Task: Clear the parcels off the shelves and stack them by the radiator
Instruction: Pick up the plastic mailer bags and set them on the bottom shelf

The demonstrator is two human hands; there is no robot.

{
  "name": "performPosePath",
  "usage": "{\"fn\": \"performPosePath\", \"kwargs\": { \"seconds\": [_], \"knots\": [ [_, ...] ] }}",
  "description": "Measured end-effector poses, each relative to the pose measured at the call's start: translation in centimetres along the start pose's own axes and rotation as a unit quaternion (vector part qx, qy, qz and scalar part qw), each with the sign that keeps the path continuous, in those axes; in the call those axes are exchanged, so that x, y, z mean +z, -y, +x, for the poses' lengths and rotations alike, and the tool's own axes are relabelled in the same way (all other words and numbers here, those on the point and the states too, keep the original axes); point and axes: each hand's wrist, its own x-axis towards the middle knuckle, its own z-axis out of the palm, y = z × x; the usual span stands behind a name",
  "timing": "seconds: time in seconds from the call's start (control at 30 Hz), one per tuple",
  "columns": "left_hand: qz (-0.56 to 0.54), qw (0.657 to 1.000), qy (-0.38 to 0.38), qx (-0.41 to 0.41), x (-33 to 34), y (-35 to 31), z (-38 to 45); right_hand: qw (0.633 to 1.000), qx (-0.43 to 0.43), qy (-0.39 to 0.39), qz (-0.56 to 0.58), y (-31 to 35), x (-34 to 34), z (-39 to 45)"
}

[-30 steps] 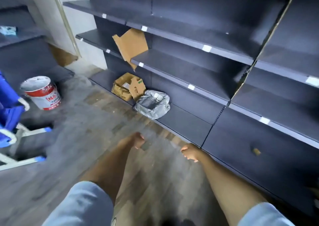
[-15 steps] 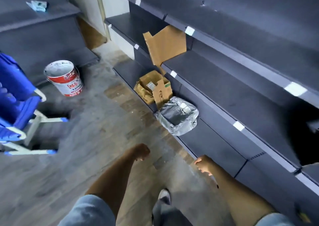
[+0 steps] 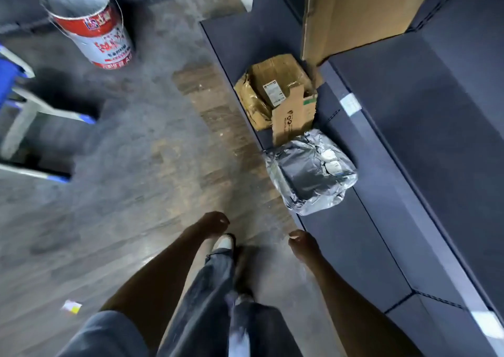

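Observation:
A grey plastic-wrapped parcel [image 3: 311, 171] lies on the dark bottom shelf [image 3: 351, 242], at its front edge. Just beyond it sits a torn brown cardboard parcel [image 3: 275, 92] with a white label and a loose flap. A large flat cardboard sheet [image 3: 351, 10] leans on the shelf above. My left hand [image 3: 215, 224] hangs over the floor, fingers loosely curled, holding nothing. My right hand [image 3: 302, 243] is near the shelf's front edge, a little short of the grey parcel, also loosely curled and empty.
A red and white paint bucket [image 3: 87, 21] stands on the floor at the upper left. A blue and white chair frame [image 3: 24, 106] is at the left edge. A small scrap [image 3: 71, 306] lies on the wooden floor. My legs and shoe [image 3: 223, 243] are below.
The view has moved forward and tilted down, so the two parcels are now closer and larger. Both hands stay low, empty, and nearer the grey parcel.

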Motion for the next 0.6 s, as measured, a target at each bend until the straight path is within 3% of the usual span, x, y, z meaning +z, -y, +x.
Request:
{"fn": "performPosePath", "kwargs": {
  "seconds": [0.13, 0.37, 0.6],
  "knots": [
    [0.003, 1.0, -0.012, -0.004, -1.4, 0.0, 8.1, 0.998, 0.058, -0.005, 0.007, 1.3, 1.1, 9.2],
    [0.057, 0.998, -0.023, -0.003, -2.7, -1.7, 22.7, 0.993, 0.023, -0.061, -0.103, 3.4, 0.7, 25.9],
    [0.124, 0.988, -0.019, 0.09, 0.9, -5.0, 33.9, 0.979, 0.063, -0.033, -0.192, 1.3, 3.0, 37.0]
  ]
}}
